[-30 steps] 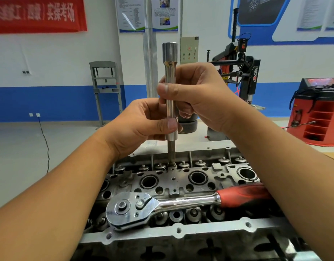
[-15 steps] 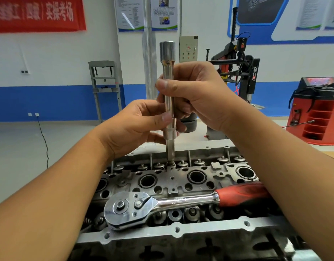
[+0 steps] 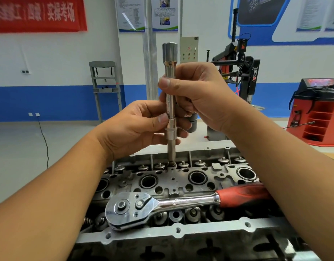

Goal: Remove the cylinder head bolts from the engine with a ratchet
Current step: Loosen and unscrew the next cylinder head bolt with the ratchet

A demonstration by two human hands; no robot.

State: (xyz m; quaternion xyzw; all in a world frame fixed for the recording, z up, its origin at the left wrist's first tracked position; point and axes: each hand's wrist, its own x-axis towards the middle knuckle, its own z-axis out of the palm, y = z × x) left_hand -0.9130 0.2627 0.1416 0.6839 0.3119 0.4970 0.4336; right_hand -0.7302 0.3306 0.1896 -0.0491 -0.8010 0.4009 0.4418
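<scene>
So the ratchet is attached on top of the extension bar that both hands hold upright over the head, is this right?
No. The head view shows the ratchet lying detached on the cylinder head. Both hands, left and right, do hold the extension bar upright.

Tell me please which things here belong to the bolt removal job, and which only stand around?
Job: extension bar with socket, held by left hand and right hand; ratchet; cylinder head.
Around: tire changer; red machine; grey stand.

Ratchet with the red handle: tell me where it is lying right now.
In the head view the ratchet lies flat across the near side of the cylinder head, its red grip passing under the right forearm, unheld.
</scene>
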